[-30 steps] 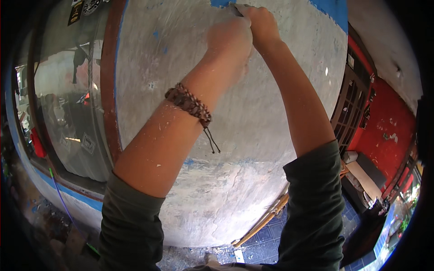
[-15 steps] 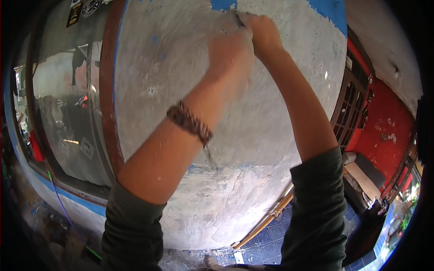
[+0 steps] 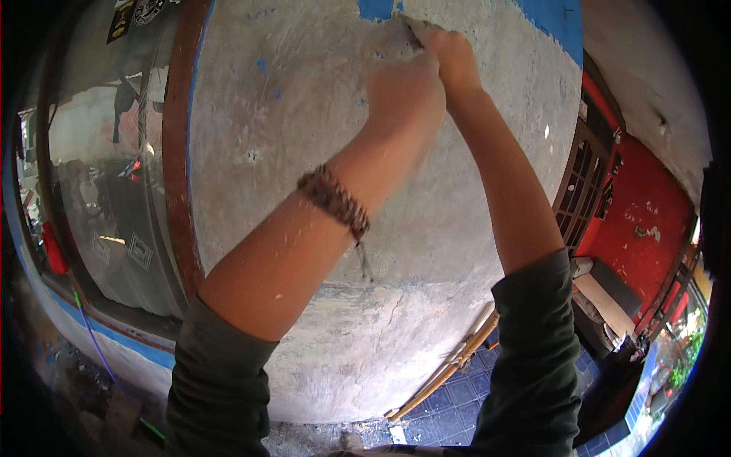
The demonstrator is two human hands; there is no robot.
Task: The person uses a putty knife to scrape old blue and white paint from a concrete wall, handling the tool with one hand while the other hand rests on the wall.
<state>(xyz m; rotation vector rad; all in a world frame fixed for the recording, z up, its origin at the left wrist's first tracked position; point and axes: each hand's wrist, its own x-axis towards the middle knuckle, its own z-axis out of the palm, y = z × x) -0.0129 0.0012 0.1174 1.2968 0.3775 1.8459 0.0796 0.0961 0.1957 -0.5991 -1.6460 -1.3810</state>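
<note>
Below the blue paint (image 3: 375, 9), left hand (image 3: 405, 93) and right hand (image 3: 455, 64) have lowered.

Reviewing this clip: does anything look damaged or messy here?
Yes. The wall is mostly bare and grey, with ragged blue paint near the top. A thin crack runs down its lower part. The red wall at right has pale patches breaking its colour.

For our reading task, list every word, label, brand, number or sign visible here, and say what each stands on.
Dark rectangular sticker, upper window: pale marks, too small to read reliably.
Round black-and-white sticker, beside it: details too small to read.
Pale diamond emblem, lower window: no readable text.
Wall: no lettering shows.
Dark tool at the right hand: none visible.
</note>
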